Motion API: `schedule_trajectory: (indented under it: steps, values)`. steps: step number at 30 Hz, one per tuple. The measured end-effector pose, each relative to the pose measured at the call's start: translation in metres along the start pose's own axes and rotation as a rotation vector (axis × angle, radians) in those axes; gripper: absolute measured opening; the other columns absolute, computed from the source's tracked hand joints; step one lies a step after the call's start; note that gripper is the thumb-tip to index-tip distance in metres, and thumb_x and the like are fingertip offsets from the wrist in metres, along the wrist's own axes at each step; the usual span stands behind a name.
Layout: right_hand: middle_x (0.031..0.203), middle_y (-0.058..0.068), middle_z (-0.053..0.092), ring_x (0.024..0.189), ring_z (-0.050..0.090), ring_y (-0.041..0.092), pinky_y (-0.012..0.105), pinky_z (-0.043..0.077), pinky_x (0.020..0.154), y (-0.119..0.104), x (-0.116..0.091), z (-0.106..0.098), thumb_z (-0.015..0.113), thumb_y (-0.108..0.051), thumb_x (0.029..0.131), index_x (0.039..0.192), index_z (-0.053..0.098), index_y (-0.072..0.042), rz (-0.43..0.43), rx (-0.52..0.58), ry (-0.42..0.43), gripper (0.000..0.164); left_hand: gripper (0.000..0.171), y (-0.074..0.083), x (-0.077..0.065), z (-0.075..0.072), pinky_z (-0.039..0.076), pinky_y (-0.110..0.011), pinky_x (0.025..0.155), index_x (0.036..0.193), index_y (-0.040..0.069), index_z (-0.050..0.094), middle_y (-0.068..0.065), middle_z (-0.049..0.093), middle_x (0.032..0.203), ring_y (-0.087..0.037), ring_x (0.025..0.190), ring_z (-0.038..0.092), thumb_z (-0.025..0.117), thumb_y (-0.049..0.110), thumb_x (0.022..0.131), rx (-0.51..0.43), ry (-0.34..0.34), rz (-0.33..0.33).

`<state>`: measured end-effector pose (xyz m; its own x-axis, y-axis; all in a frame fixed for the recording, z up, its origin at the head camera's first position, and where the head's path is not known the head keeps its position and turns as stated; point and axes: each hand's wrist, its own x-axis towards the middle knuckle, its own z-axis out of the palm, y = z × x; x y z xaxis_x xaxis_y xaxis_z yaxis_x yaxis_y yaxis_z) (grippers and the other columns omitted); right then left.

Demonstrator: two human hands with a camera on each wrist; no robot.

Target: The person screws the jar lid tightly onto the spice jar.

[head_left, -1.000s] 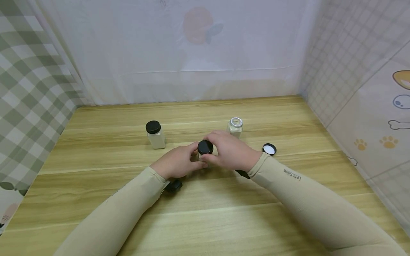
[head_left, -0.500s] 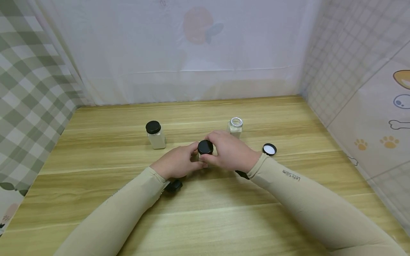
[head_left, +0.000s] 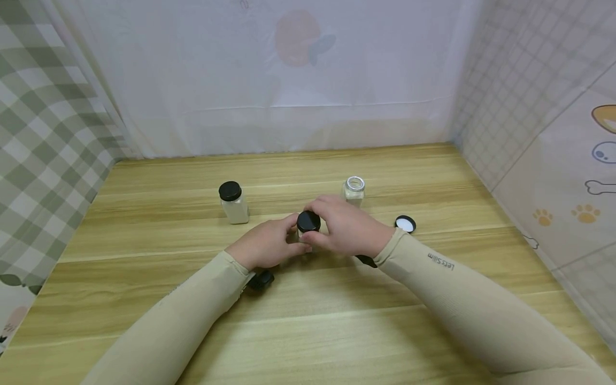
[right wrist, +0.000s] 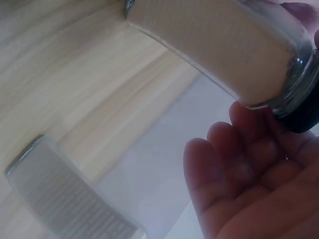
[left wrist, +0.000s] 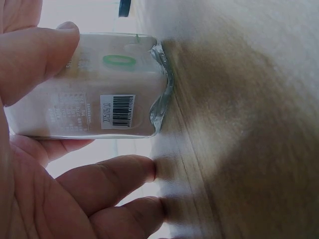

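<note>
The middle jar (left wrist: 119, 89) is taken as the point of reference. It is found between the two hands, upright as seen from the head, with its base at or very near the surface (head_left: 308, 342); full contact cannot be confirmed. Its body is gripped by the left hand (head_left: 269, 243), between thumb and forefinger, while two further fingers are extended past it toward the surface. Its black lid (head_left: 308, 221) is gripped at the edge by the right hand (head_left: 348, 227), with the thumb on the near side.

A capped jar (head_left: 236, 211) is noted to the left of the middle jar and beyond it. An uncapped jar (head_left: 354, 198) is noted to the right and beyond, near the right hand; a loose lid (head_left: 405, 224) lies white side up, farther right.

The step is judged to be a turning of the lid; whether it is being loosened or tightened cannot be told. The body should be pinned firmly and the base pressed flat, so that rotation is confined to the lid. Pressure should be applied evenly around the lid's edge, since slipping on smooth glass is considered likely. Clearance from the uncapped jar should be watched.
</note>
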<state>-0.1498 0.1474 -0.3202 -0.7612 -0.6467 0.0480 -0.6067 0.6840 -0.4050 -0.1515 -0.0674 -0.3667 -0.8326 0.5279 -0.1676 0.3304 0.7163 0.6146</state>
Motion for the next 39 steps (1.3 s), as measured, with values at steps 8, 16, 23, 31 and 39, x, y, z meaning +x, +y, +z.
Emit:
schedule_trajectory:
  steps: [8, 16, 23, 31, 39]
  values:
    - [0.116, 0.008, 0.068, 0.109, 0.062, 0.025, 0.037, 0.052, 0.092, -0.0011, 0.0001, 0.0013, 0.077, -0.033, 0.098, 0.125, 0.066, -0.004, 0.042, 0.002, -0.005, 0.041, 0.042, -0.0022, 0.0004, 0.0013, 0.050, -0.038, 0.080, 0.132, 0.039, 0.059, 0.000, 0.069, 0.102, -0.019, 0.078, 0.064, 0.074, 0.054, 0.095, 0.008, 0.006, 0.006]
    - [0.116, 0.009, 0.068, 0.109, 0.062, 0.026, 0.039, 0.052, 0.092, -0.0032, -0.0006, 0.0001, 0.077, -0.033, 0.097, 0.124, 0.066, -0.002, 0.042, 0.000, 0.006, 0.043, 0.047, -0.0020, 0.0009, 0.0005, 0.051, -0.039, 0.082, 0.137, 0.040, 0.057, -0.002, 0.070, 0.106, -0.020, 0.081, 0.064, 0.074, 0.054, 0.095, 0.012, 0.003, 0.009]
    - [0.103, 0.005, 0.066, 0.098, 0.060, 0.023, 0.035, 0.049, 0.084, -0.0032, 0.0003, 0.0017, 0.080, -0.033, 0.095, 0.111, 0.067, -0.005, 0.059, 0.001, 0.024, 0.035, 0.041, -0.0013, 0.0003, 0.0003, 0.052, -0.041, 0.087, 0.130, 0.038, 0.059, -0.002, 0.070, 0.116, -0.021, 0.090, 0.064, 0.074, 0.054, 0.096, 0.008, 0.003, 0.011]
    - [0.111, 0.008, 0.069, 0.105, 0.064, 0.024, 0.038, 0.053, 0.092, -0.0011, 0.0002, 0.0020, 0.081, -0.036, 0.094, 0.122, 0.067, -0.001, 0.053, -0.006, 0.028, 0.046, 0.044, -0.0018, -0.0001, 0.0010, 0.053, -0.045, 0.097, 0.134, 0.040, 0.058, -0.003, 0.070, 0.130, -0.022, 0.102, 0.065, 0.074, 0.054, 0.096, 0.011, 0.000, -0.004]
    - [0.133, 0.010, 0.067, 0.126, 0.061, 0.026, 0.043, 0.051, 0.107, 0.0023, -0.0002, -0.0022, 0.079, -0.034, 0.096, 0.142, 0.061, -0.004, -0.020, 0.019, -0.006, 0.058, 0.038, -0.0014, 0.0008, 0.0003, 0.052, -0.040, 0.083, 0.126, 0.037, 0.059, -0.002, 0.070, 0.106, -0.021, 0.087, 0.064, 0.074, 0.054, 0.095, 0.011, -0.009, -0.012]
